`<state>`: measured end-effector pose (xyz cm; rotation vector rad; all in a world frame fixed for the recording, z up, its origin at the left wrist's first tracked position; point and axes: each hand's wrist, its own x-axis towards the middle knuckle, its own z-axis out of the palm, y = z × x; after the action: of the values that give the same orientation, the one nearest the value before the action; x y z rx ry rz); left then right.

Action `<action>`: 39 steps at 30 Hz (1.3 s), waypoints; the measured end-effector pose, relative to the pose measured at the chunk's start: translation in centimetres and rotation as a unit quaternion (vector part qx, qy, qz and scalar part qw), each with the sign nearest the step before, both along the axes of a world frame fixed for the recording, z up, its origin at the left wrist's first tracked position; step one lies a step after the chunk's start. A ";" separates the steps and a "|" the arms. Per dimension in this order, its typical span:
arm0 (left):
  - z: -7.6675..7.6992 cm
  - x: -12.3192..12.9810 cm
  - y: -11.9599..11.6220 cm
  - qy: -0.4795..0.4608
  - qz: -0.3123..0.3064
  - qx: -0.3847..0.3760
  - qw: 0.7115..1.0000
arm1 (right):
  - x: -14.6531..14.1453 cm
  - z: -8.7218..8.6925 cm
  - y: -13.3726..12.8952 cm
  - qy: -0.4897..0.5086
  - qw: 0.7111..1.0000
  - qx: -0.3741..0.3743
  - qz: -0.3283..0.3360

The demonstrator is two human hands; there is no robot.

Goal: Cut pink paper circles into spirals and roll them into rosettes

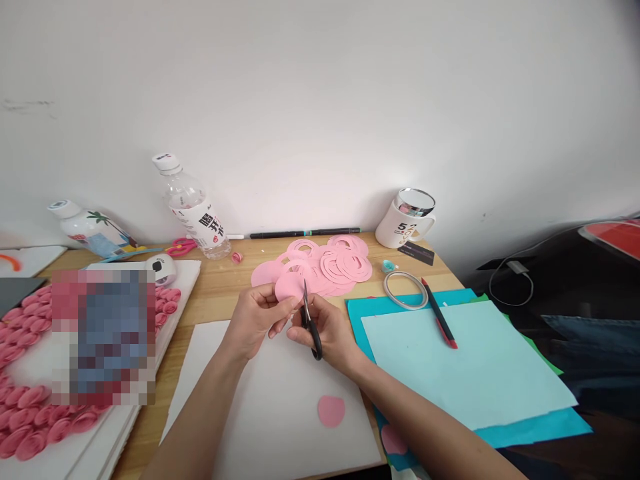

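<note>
Along the left side of the worktop [207,293], a white board [183,283] carries many rolled pink flowers [33,443]; that portion appears well advanced, though completion cannot be certified. Towards the middle of the front edge lies a plain white sheet [280,413], and towards the right edge a pale blue sheet [450,373] shows no cuts in its visible part. Between the hands and the back edge, a pile of pink paper cut-outs [345,263] contains discs and ring-like shapes, so cutting is judged partly done. The left hand [255,317] is closed on a pink disc [287,285], held up just in front of the pile; the right hand [330,330] grips black-handled scissors [315,337], blades at the disc's right side. This disc is judged unfinished. One loose pink piece [331,411] rests on the white sheet, and a small pink roll [237,257] sits near the back edge. As to limits of inspection: a pixelated block masks much of the flower-bearing board, whose left part is cut off by the frame; the right forearm covers part of the sheets; overlap prevents a count of the pile; whether the blades are biting into paper cannot be determined.
</note>
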<state>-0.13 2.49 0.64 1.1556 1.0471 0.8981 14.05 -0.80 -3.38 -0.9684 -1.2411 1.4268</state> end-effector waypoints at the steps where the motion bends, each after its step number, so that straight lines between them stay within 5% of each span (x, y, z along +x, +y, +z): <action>1: 0.0 0.0 0.0 0.001 0.000 -0.003 1.000 | 0.0 0.0 0.1 -0.002 1.000 0.002 -0.001; 30: 0.9 0.2 0.1 -0.034 0.047 -0.014 0.998 | -0.2 0.4 -0.1 0.000 0.998 -0.065 -0.010; 39: 0.7 0.5 -0.2 -0.038 0.006 -0.004 0.999 | -0.5 -0.3 -0.4 0.013 0.997 -0.065 0.025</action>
<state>0.33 2.34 1.39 1.1010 0.9947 0.9394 13.52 -1.20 -3.68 -1.0092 -1.1715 1.5704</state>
